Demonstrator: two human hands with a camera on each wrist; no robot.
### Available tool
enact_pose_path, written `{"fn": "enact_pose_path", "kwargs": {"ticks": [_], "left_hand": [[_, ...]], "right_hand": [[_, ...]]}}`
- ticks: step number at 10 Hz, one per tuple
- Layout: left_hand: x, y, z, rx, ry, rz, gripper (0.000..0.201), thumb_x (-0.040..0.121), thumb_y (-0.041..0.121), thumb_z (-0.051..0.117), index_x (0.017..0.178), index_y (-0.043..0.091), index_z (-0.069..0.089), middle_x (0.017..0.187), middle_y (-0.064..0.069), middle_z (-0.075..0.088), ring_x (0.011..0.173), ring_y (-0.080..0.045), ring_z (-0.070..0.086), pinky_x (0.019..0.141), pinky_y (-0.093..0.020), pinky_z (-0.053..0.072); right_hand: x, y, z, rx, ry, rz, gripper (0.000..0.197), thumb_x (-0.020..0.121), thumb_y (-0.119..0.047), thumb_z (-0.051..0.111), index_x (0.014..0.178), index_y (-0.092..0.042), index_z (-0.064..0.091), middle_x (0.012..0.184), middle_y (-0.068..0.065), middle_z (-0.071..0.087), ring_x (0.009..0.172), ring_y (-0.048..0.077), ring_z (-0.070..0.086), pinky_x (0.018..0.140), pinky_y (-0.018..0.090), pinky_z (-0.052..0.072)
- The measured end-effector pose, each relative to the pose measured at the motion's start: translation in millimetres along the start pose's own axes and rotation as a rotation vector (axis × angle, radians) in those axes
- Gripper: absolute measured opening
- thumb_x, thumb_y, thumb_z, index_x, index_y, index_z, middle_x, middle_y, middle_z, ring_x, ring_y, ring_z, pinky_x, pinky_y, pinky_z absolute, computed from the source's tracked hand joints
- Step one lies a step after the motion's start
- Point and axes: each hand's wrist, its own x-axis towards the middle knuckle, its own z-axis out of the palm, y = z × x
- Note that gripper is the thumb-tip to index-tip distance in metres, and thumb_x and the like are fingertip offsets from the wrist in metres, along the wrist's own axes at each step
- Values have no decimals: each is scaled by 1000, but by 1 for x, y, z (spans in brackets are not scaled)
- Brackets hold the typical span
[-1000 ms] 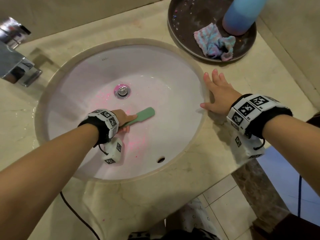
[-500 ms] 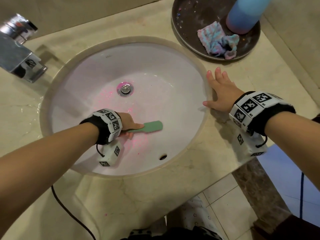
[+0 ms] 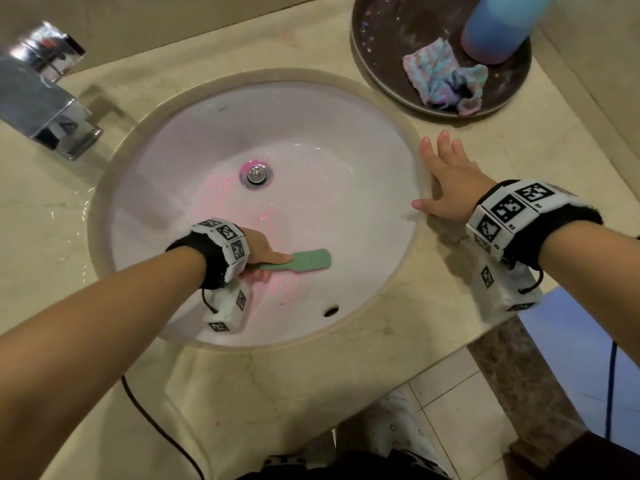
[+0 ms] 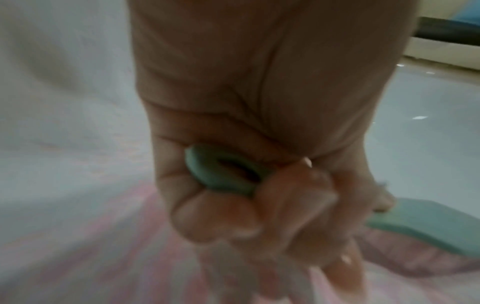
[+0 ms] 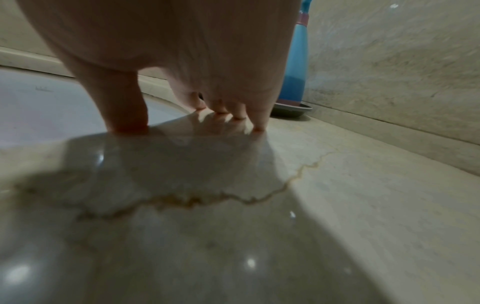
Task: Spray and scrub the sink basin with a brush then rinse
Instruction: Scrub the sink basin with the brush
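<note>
A round white sink basin is set in a beige marble counter, with pink residue around its drain and on its near slope. My left hand is down in the basin and grips the handle of a green brush, whose flat head lies on the near slope. In the left wrist view the fingers curl round the brush handle. My right hand rests flat on the counter at the basin's right rim, its fingers straight and spread. A blue spray bottle stands at the back right.
A chrome faucet juts over the counter at the left. The dark round tray at the back right holds the bottle and a crumpled blue-pink cloth. Water wets the counter left of the basin. A black cable hangs over the front edge.
The left hand has drawn the brush down and to the right across the near slope of the basin, and the brush head now lies level. The right hand has stayed put.
</note>
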Motion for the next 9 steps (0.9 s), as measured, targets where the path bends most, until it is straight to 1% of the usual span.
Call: {"fn": "enact_pose_path", "kwargs": {"ticks": [1, 2, 3, 4, 5, 6, 7, 8, 9], "left_hand": [[6, 10, 6, -52, 55, 24, 59, 91, 58, 42, 61, 11, 62, 38, 5, 49, 36, -14, 40, 46, -20, 35], [8, 21, 3, -163, 243, 36, 60, 94, 54, 40, 58, 10, 59, 31, 4, 47, 25, -8, 39, 47, -23, 35], [8, 24, -10, -229, 399, 33, 55, 97, 47, 39, 60, 10, 56, 27, 5, 46, 19, -3, 35, 38, -15, 35], [3, 18, -21, -134, 377, -9, 57, 96, 51, 38, 61, 11, 60, 30, 5, 48, 27, -6, 41, 44, -18, 35], [0, 7, -25, 65, 240, -29, 60, 92, 57, 39, 63, 12, 66, 46, 1, 49, 41, -14, 41, 53, -24, 36], [4, -1, -24, 87, 97, -24, 59, 89, 60, 44, 63, 11, 65, 43, 1, 45, 38, -16, 38, 48, -21, 36], [6, 5, -21, 107, 53, 17, 59, 90, 58, 43, 60, 12, 62, 39, 3, 44, 36, -15, 37, 44, -19, 35], [11, 22, -23, 144, 103, 63, 60, 91, 58, 41, 58, 13, 62, 37, 5, 45, 38, -16, 38, 49, -22, 36], [20, 38, -24, 100, 143, 88, 62, 92, 58, 39, 57, 14, 63, 36, 5, 45, 39, -16, 39, 50, -22, 37]], "right_hand": [[0, -1, 0, 3, -1, 1, 96, 88, -39, 59, 149, -18, -12, 156, 11, -18, 145, 30, -11, 116, 49, 9], [1, 0, 0, 6, -3, 3, 96, 88, -39, 59, 149, -18, -12, 156, 10, -19, 145, 29, -12, 116, 48, 8], [1, 0, 0, 10, -7, 4, 96, 88, -39, 59, 149, -19, -13, 156, 9, -19, 145, 28, -13, 116, 48, 8], [1, 0, 0, 17, -5, 1, 97, 88, -39, 60, 149, -19, -13, 156, 9, -20, 145, 28, -13, 116, 48, 8], [1, 1, 0, 17, -2, -4, 97, 88, -39, 59, 149, -19, -13, 156, 9, -20, 145, 28, -13, 116, 48, 8], [1, 2, 0, 23, -7, -13, 97, 88, -40, 59, 149, -19, -13, 156, 9, -20, 145, 28, -13, 116, 49, 7], [1, 3, -1, 22, -22, -20, 97, 88, -40, 59, 149, -18, -14, 156, 9, -21, 145, 28, -14, 116, 49, 6], [1, 4, -2, 29, -24, -26, 97, 88, -41, 58, 149, -18, -14, 155, 10, -21, 144, 28, -15, 116, 49, 6], [1, 4, -2, 33, -30, -29, 97, 88, -42, 58, 149, -18, -14, 155, 9, -22, 144, 28, -15, 116, 49, 5]]}}
